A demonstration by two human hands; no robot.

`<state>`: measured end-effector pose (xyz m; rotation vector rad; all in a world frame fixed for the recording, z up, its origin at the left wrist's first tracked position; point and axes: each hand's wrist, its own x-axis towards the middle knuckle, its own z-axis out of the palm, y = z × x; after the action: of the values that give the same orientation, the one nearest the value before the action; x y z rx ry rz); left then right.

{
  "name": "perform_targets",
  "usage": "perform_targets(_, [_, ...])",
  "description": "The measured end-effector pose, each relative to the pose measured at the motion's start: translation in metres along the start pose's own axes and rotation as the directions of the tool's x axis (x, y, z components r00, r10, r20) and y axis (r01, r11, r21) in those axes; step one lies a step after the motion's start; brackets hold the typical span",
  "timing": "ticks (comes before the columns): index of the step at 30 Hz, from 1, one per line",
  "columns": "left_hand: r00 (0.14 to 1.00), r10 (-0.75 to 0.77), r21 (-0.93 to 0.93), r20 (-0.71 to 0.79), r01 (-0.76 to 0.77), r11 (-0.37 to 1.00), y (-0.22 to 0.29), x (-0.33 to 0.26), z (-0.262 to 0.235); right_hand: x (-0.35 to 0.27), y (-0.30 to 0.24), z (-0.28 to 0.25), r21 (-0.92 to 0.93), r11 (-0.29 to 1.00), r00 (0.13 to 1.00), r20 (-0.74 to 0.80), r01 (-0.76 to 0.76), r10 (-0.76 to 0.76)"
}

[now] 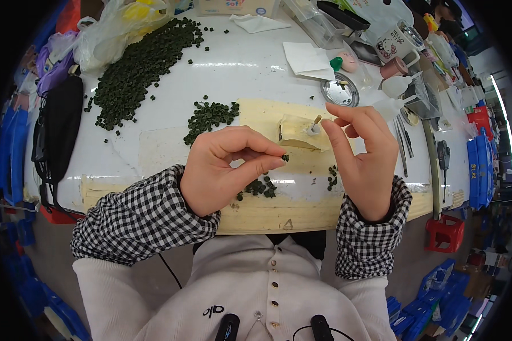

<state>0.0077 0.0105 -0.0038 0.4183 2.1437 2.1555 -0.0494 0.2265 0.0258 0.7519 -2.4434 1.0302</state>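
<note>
Near the centre of the frame I see one small dark green bead (285,157) pinched between the thumb and forefinger tips of my left hand (224,170). That hand is curled, its fingers folded inward toward the palm, the wrist bent and coming in from the lower left in a black-and-white checked sleeve (139,219). Just to the right, my right hand (365,156) stands upright with the palm turned left. Its fingers are loosely spread and slightly bent, and I see nothing held in them; the forefinger tip is close to a thin pin (315,124) standing on a small cream block (296,133).

Below the left hand, a small cluster of green beads (259,187) lies on the yellowish work board (267,216). A few more (331,177) lie beside the right palm. Another small heap (209,118) lies above the left hand, and a large spread of beads (139,68) runs toward the upper left over the white table (239,74). In the upper right I see a round metal lid (339,91), folded white paper (308,59) and tweezers (404,145).
</note>
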Motion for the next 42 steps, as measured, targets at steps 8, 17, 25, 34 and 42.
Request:
perform_targets(8, [1.000,-0.016,-0.005,-0.002,0.016,1.000,-0.001,-0.001,0.000,0.002,0.002,0.008,0.013,0.999,0.998,-0.029,0.047,-0.047])
perform_targets(17, [1.000,-0.011,-0.042,0.002,0.011,0.999,-0.001,0.000,0.001,-0.012,-0.017,0.001,0.416,0.908,0.998,-0.013,0.055,-0.054])
perform_targets(25, [1.000,0.007,-0.038,0.000,-0.007,0.999,-0.003,0.000,0.001,-0.016,-0.019,0.015,0.605,0.794,0.996,0.086,-0.056,0.005])
perform_targets(34, [1.000,-0.013,-0.049,0.003,0.013,0.999,0.000,0.000,0.001,-0.016,-0.018,0.015,0.568,0.822,0.995,0.094,-0.025,-0.034])
perform_targets(42, [1.000,-0.015,-0.045,0.002,0.015,0.999,-0.002,0.000,0.000,-0.016,-0.021,0.014,0.647,0.758,0.996,0.034,-0.086,0.084])
